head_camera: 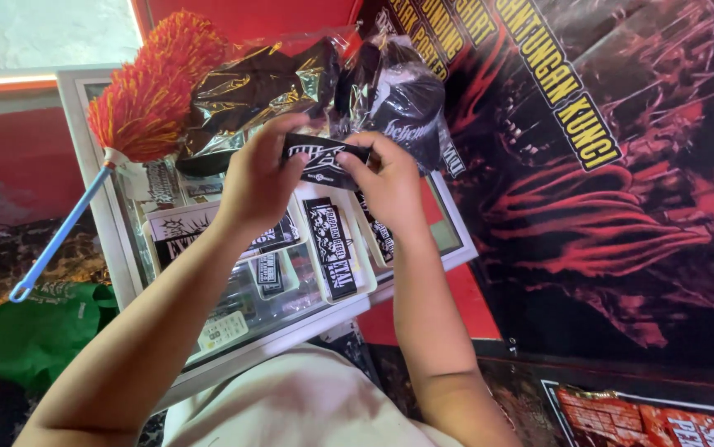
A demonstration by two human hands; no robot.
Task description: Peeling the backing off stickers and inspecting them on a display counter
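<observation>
A person seated at a glass-topped display case (129, 273) holds a small black patch (321, 159) with white lettering between both hands, just above the case. The left hand (256, 184) pinches the patch's left end, thumb on the face and fingers (278, 136) curled behind; the right hand (390, 186) grips the right end in the same way, fingers closed on its edge. The patch is raised clear of the glass, level and stretched flat between the two grips.

It looks thin, light and flexible, likely cloth or printed sheet, so it should bend readily and is best held by its short ends or edges, as here, rather than by the printed face. It seems neither fragile nor slippery.

Under the glass lie more black-and-white patches and stickers (332, 248) in rows. At the back of the case rest bagged dark items in shiny plastic wrap (262, 87). An orange and yellow feather duster (154, 87) with a blue handle leans across the case's left corner, near a green bag (38, 331) on the floor. A dark red and black printed banner (605, 182) fills the right.
</observation>
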